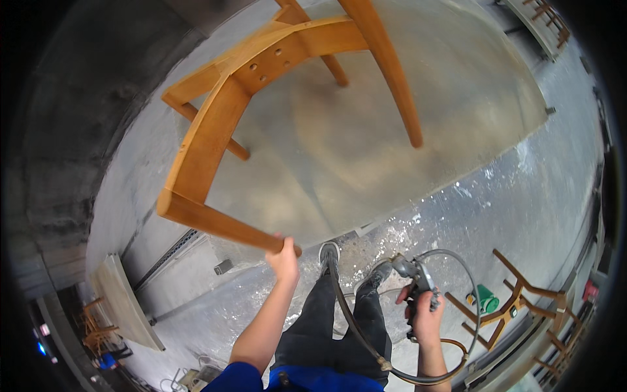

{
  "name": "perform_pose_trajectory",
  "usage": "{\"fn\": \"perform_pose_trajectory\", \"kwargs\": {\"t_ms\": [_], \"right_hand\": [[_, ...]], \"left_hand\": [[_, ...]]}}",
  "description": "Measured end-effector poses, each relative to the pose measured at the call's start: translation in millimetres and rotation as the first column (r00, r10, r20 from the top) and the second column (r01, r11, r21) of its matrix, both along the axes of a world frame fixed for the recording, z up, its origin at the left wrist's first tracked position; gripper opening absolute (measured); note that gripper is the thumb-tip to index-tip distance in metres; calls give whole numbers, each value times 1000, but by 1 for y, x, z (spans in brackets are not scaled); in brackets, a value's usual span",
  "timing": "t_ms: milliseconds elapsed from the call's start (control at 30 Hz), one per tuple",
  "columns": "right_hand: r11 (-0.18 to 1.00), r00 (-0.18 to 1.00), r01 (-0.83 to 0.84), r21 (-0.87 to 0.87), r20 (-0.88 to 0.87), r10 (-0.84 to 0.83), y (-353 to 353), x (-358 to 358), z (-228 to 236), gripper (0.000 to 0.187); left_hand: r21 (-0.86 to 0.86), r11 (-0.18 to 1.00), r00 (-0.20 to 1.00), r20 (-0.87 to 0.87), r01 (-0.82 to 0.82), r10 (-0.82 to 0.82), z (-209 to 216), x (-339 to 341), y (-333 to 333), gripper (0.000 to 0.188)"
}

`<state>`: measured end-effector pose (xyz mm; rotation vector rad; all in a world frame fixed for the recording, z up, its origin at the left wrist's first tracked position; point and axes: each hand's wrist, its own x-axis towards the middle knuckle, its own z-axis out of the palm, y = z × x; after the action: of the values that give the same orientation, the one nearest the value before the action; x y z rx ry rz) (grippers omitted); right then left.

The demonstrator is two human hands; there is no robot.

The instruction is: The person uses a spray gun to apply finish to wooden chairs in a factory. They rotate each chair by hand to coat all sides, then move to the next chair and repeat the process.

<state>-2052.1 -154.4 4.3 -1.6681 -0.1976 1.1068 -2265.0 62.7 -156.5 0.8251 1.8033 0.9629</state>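
Note:
A brown wooden chair frame with splayed legs stands tilted above a large grey-beige board. My left hand is closed round the end of its near leg. Several round holes show in the curved rail. Low on the right, my right hand grips a metal spray gun by its handle, with the gun apart from the frame. A dark hose loops from around the gun across my legs. Whether the trigger is pressed, I cannot tell.
Another wooden frame lies at the right beside a green container. A smaller board stands at the left, near stacked wooden frames. More wooden parts lie at the far right. White specks mark the grey floor.

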Motion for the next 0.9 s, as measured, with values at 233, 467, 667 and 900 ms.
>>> {"fn": "perform_pose_trajectory", "kwargs": {"t_ms": [233,467,667,900], "right_hand": [[997,991,61,-51,122,-54,-83,22,3,75],[965,935,245,91,-285,-210,-144,27,21,88],[869,927,278,409,-350,-132,-166,40,61,94],[930,982,125,345,-180,-65,-166,68,62,90]], "left_hand": [[41,857,837,-248,513,-489,-138,68,82,38],[-619,547,635,-99,563,-766,-148,-112,17,16],[-904,311,621,-67,294,-781,-101,-231,-113,19],[-908,283,698,16,311,-716,-48,-240,-151,22]]}}
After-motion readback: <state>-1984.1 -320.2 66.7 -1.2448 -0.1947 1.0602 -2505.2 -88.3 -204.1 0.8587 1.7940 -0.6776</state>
